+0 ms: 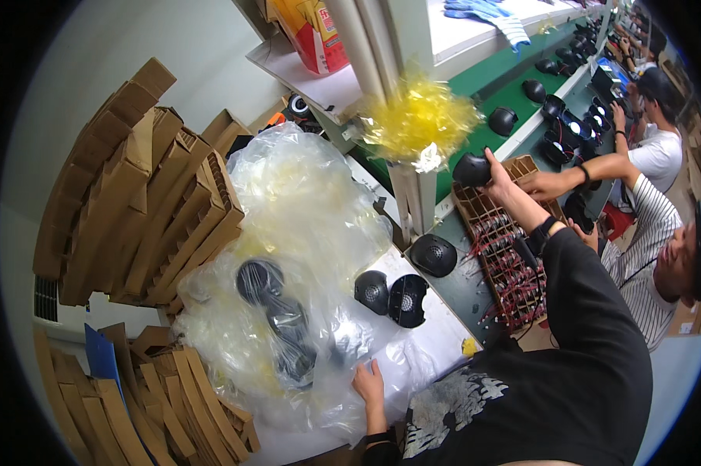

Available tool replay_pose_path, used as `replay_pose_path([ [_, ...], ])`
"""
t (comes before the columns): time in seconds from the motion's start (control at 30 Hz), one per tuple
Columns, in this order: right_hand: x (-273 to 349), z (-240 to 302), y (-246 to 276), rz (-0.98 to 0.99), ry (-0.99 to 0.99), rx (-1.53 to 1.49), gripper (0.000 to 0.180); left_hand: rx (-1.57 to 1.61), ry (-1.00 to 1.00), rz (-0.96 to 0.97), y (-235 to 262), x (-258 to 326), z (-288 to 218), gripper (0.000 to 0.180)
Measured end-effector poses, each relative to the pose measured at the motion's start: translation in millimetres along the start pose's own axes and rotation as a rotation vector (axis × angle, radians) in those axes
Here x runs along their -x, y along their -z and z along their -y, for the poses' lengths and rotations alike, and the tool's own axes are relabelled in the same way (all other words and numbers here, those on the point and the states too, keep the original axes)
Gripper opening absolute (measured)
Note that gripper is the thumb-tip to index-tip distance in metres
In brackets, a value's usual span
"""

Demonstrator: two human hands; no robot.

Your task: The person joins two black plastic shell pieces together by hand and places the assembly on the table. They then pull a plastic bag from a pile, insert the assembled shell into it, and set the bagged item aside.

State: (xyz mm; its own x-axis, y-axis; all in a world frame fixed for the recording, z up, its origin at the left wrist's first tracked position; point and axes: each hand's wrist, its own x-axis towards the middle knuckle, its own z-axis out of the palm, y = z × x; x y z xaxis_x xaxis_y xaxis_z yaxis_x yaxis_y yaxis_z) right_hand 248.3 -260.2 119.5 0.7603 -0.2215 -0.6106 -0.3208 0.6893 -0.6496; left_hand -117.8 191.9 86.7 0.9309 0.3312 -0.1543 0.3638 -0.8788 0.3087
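1. Black dome-shaped shell [471, 168], gripped by the right hand [496, 172] in the upper right of the frame, arm stretched out over the green conveyor belt [513, 97]; fingers clenched around the shell's side.
2. Left hand [368, 384] down at lower centre, resting flat on the clear plastic bag [296, 233]; fingers released, spread loosely on the film, holding nothing.
3. Inside the bag, dark round parts [277, 311] showing through the plastic, centre-left.
4. On the white surface [436, 334] just right of the bag: two round black grille pieces [391, 297] side by side, touching or nearly so.
5. Slightly above them, another black dome shell [433, 255] lying at the surface's edge.
6. Right of that, a brown divided tray [513, 256] packed with red-wired parts, under the outstretched forearm.
7. More black shells [521, 105] spaced along the belt toward the upper right.
8. Stacks of folded cardboard inserts [145, 194] filling the left side of the frame, upper and lower.
9. Yellow plastic tuft [420, 120] tied to a white post, upper centre.
10. Other people [653, 233] seated along the line at the right edge, hands on their own parts.
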Motion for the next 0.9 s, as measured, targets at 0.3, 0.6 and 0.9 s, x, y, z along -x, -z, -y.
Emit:
replay_pose_path([
  [0.3,-192,-12,22,-0.132,0.33,-0.056,0.089,0.16,0.29,-0.12,-15,-11,12,0.034],
  [0.6,56,-49,-3,0.287,0.037,0.144,0.04,0.206,0.152,-0.192,-19,-4,9,0.046],
  [0.9,249,-177,-30,1.633,-0.222,1.336,0.039,0.083,0.047,-0.265,-22,-4,35,0.055],
])
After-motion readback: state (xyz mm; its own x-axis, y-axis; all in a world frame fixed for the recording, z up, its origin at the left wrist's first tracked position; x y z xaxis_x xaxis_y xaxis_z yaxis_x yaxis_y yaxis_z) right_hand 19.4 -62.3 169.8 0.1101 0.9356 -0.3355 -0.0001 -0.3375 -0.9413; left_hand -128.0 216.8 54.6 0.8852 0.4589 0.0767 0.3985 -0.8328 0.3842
